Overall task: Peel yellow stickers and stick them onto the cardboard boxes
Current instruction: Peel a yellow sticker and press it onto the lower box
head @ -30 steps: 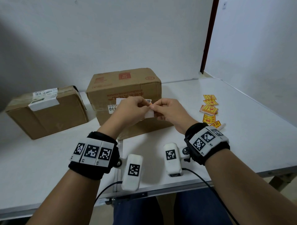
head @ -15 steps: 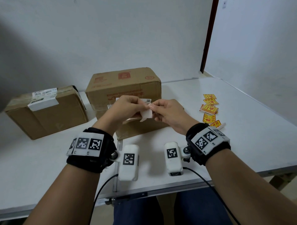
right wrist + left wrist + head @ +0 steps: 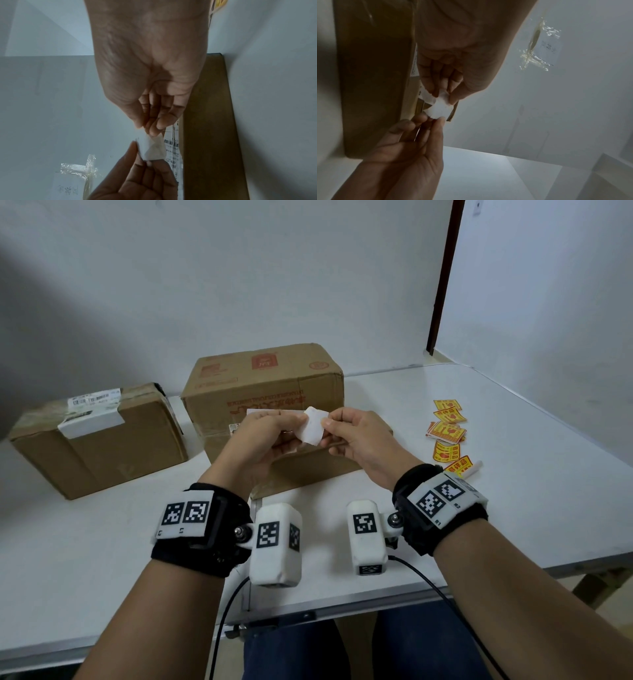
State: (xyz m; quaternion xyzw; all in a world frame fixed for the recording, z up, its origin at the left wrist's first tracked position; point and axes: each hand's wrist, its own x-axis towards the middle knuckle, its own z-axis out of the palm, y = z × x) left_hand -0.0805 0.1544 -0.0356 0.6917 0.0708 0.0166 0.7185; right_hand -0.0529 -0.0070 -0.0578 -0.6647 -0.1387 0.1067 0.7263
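Observation:
Both hands hold one small sticker (image 3: 313, 426) in the air in front of the middle cardboard box (image 3: 263, 378); only its white side shows. My left hand (image 3: 300, 419) pinches its left edge between thumb and fingers, and my right hand (image 3: 328, 426) pinches its right edge. The left wrist view shows the left hand (image 3: 448, 93) above the sticker (image 3: 440, 108) and the right hand (image 3: 429, 119) below it. In the right wrist view the sticker (image 3: 152, 147) looks folded into two layers between the right hand (image 3: 149, 128) and the left hand (image 3: 140, 160). A second cardboard box (image 3: 102, 446) stands at the left.
Several loose yellow stickers (image 3: 447, 430) lie on the white table (image 3: 513, 491) to the right of my hands. The middle box has a white barcode label (image 3: 173, 143) on its front. Walls close the table's back and right sides.
My hands have drawn slightly apart and come a little lower. The sticker's white side now shows wider between them; a second ago only a small yellow-orange edge showed.

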